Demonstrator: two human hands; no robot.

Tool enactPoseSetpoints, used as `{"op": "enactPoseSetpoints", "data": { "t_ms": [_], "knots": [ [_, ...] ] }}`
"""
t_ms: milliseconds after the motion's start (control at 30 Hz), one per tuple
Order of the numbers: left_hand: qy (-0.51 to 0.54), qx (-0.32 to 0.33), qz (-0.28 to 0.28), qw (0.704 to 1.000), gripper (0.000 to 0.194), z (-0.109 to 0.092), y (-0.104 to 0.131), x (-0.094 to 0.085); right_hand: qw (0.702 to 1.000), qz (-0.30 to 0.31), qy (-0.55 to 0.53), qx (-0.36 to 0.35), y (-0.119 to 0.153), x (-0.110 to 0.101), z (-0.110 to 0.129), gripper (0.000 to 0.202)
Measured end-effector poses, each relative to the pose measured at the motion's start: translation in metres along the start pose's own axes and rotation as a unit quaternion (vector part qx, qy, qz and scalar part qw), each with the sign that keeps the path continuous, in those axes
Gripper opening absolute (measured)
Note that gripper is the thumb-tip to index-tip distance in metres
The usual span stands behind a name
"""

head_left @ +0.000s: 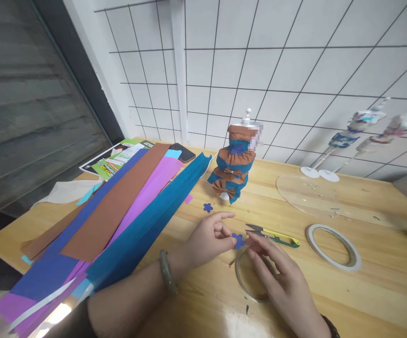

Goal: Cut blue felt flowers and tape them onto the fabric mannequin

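Observation:
My left hand [207,241], with a green bangle on its wrist, pinches a small blue paper flower [239,241] between thumb and finger. Just right of the flower is my right hand [281,272], its thumb and fingertips slightly apart, holding nothing that I can make out. Under the right hand lies a thin tape ring [240,277], partly covered. A second blue paper flower [207,207] rests on the table. Beyond it stands a miniature dress form [237,162], wrapped in brown and teal crepe paper with bows. Yellow-green thread snips [274,235] lie beyond my right hand.
Long crepe paper strips [119,206] in brown, blue, purple and teal cover the table's left side. A dark phone [183,153] lies behind them. A wide white tape roll [333,247] and a clear round sheet [305,192] are right. Two decorated stands [344,138] are near the wall.

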State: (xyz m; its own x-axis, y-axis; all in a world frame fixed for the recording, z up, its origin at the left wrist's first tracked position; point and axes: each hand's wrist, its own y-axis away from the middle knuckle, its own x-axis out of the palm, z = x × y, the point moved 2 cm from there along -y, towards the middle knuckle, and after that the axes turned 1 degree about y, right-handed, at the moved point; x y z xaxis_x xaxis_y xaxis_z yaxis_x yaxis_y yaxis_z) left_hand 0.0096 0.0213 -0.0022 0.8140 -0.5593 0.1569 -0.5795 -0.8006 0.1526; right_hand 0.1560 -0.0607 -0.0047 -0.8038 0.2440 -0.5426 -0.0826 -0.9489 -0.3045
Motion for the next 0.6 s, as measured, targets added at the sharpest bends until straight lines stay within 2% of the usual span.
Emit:
{"op": "enactPoseSetpoints", "data": {
  "t_ms": [100, 200, 600],
  "knots": [
    [0.012, 0.001, -0.001, 1.000, 0.056, 0.0000, -0.0006, -0.0005, 0.990, 0.033, 0.091, -0.099, 0.0002, -0.0031, 0.0032, 0.036],
    [0.030, -0.008, -0.001, 1.000, 0.056, -0.0007, -0.0004, 0.0000, 0.977, 0.045, 0.146, -0.149, -0.0004, -0.0045, 0.0047, 0.043],
    [0.049, -0.002, 0.003, 0.999, 0.054, -0.0015, -0.0008, 0.0007, 0.957, 0.059, 0.216, -0.185, 0.0004, -0.0035, 0.0032, 0.052]
  ]
}}
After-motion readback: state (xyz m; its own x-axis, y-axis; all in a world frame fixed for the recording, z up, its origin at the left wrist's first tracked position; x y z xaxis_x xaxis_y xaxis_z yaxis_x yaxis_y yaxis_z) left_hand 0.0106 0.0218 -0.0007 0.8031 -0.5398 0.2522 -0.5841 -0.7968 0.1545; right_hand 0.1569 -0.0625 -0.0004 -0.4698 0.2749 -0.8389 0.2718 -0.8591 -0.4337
